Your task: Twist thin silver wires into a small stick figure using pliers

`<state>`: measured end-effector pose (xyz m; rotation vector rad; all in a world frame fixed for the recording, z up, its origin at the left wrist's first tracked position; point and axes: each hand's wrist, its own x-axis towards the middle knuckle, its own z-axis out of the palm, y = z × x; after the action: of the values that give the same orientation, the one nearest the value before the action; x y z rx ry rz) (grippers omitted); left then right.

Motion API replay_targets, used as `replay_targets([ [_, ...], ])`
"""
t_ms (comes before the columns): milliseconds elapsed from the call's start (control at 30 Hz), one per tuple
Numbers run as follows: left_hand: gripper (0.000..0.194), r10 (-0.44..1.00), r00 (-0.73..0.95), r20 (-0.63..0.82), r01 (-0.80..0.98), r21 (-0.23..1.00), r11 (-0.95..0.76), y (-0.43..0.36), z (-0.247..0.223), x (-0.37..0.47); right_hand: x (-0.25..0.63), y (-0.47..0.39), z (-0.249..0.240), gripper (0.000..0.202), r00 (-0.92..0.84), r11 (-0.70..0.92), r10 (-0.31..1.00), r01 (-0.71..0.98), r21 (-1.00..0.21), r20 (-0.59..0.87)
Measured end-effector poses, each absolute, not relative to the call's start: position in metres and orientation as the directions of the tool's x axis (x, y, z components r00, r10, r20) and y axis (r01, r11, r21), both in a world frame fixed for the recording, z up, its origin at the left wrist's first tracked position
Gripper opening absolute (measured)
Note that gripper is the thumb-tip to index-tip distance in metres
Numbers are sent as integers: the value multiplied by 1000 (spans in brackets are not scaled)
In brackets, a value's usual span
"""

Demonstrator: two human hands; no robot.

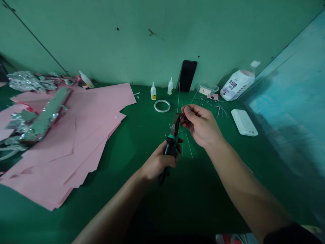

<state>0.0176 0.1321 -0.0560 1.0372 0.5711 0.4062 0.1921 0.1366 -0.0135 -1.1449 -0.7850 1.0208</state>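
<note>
My left hand [159, 161] is wrapped round the black and green handles of a pair of pliers [174, 130], whose metal jaws point up and away from me. Just right of the jaws, my right hand [199, 123] pinches a thin wire [178, 98] between thumb and fingers. The wire stands up past the jaw tips; whether the jaws grip it I cannot tell. Below the hands, several thin straight wires [188, 144] lie on the green table [142, 142]. More twisted wires [220, 110] lie beyond my right hand.
Pink paper sheets [83, 135] and crumpled silver foil [30, 81] cover the left. At the back are small glue bottles [153, 92], a tape roll [162, 111], a leaning phone [188, 75] and a clear plastic box [208, 88]. A drink bottle [237, 84] and white power bank [244, 122] are right.
</note>
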Motion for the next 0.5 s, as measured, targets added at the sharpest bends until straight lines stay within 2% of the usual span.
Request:
replay_targets([
  [233,41,617,741,-265,16,926,377,134,-54,16,188,135,-15,17,361,107,932,-214,-971,23],
  [500,58,596,763,-248,0,924,383,135,-50,17,187,134,-18,17,357,105,933,-168,-980,39],
])
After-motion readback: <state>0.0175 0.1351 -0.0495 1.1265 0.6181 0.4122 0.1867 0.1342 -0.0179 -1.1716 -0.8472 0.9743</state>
